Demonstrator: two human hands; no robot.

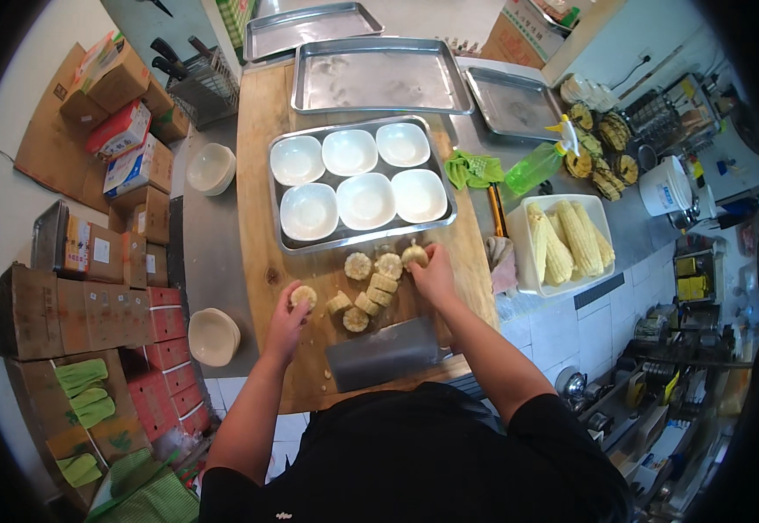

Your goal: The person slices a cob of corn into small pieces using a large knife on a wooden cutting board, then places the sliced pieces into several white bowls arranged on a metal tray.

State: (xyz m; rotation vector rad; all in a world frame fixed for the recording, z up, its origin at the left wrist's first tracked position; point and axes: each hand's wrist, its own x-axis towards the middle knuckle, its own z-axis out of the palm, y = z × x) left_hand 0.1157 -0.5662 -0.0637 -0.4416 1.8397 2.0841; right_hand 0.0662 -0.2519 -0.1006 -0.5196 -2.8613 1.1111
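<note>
Between the thumb and fingers of my left hand (285, 320) is a round slice of corn cob (303, 298). On the other side, my right hand (434, 274) grips a corn end piece (413, 253) with a short stem stub. Several cut corn rounds (378, 290) lie between my hands on the wooden cutting board (268, 274). A broad cleaver (383, 353) rests flat on the board close to my body. Just beyond the corn stands a metal tray (366, 238) holding several white square bowls (365, 200).
Peeled corn cobs fill a white plastic bin (608, 225) at right. Near it are a green spray bottle (533, 170), a green cloth (474, 170) and an orange-handled tool (497, 209). Metal trays (383, 75) lie at the back. Stacked bowls (213, 337) and a knife rack (206, 88) stand left.
</note>
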